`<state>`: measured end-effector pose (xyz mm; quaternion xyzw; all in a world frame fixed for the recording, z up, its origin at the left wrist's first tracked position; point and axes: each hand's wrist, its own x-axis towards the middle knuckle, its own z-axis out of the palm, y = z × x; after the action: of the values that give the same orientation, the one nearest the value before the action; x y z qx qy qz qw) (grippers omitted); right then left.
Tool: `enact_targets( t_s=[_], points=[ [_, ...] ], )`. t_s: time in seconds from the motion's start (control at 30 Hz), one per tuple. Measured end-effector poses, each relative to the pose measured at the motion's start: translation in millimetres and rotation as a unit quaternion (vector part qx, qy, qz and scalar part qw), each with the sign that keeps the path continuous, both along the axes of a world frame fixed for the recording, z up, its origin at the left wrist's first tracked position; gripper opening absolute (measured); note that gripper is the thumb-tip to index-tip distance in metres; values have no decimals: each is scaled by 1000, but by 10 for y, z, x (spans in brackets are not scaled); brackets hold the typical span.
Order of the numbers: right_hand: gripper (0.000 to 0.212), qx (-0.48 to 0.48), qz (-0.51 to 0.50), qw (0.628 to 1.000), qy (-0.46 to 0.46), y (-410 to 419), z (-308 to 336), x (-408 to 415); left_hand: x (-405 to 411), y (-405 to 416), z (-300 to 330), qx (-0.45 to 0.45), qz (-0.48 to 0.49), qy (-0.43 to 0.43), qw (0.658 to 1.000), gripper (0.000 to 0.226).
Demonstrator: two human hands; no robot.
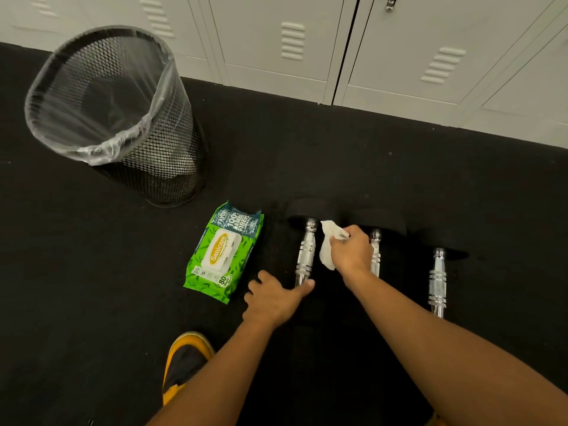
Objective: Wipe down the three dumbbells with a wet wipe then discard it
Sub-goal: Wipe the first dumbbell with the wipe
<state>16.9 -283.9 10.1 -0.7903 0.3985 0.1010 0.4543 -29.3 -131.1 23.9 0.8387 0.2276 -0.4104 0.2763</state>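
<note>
Shiny ribbed metal dumbbell handles (305, 256), matt black floor (92, 272), glossy plastic wipes pack (222, 253), black wire-mesh bin (166, 155)

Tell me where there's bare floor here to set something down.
Free: the black floor between the mesh bin and the lockers, and left of the wipes pack. Crowded: from the pack across the three dumbbells, where both hands work.

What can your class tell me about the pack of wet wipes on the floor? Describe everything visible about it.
The pack of wet wipes is a soft, glossy, green plastic pouch printed with leaves, with a dark teal end facing the lockers. A white, rounded flip lid, shut, carries a yellow oval reading "Sanicare". It lies flat, lid up, on the black floor, between the mesh bin and the leftmost dumbbell. The left hand is close beside it, not touching.
</note>
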Motion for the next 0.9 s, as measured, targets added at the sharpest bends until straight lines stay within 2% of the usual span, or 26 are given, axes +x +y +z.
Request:
enact_targets(
  t_s=[0.1, 0.2, 0.4, 0.47, 0.57, 0.67, 0.8, 0.9],
  points=[
    [9, 0, -30, 999, -19, 123, 5, -31, -51, -87, 18, -1, -29, 60, 998, 140],
    [10, 17, -42, 999, -28, 208, -20, -67, -63, -180, 3, -2, -61, 92, 994, 148],
    [22, 84, 24, 996, -24, 327, -87, -56, -98, -197, -46, -1, -95, 80, 992, 151],
    [28, 137, -14, 990, -21, 328, -100, -47, -106, -186, -39, -2, -102, 70, 992, 149],
    [26, 221, -128, 966, -22, 302, -131, -31, -109, -184, -23, -9, -101, 66, 993, 147],
    [20, 200, -146, 969, -11, 312, -195, 8, -120, -202, -22, -18, -90, 62, 994, 146],
    [39, 189, -167, 968, 9, 361, -215, 113, -145, -206, -59, -28, -71, 52, 996, 146],
    [36, 181, -167, 969, 20, 390, -240, 194, -140, -188, -85, -41, -62, 52, 996, 146]
  ],
)
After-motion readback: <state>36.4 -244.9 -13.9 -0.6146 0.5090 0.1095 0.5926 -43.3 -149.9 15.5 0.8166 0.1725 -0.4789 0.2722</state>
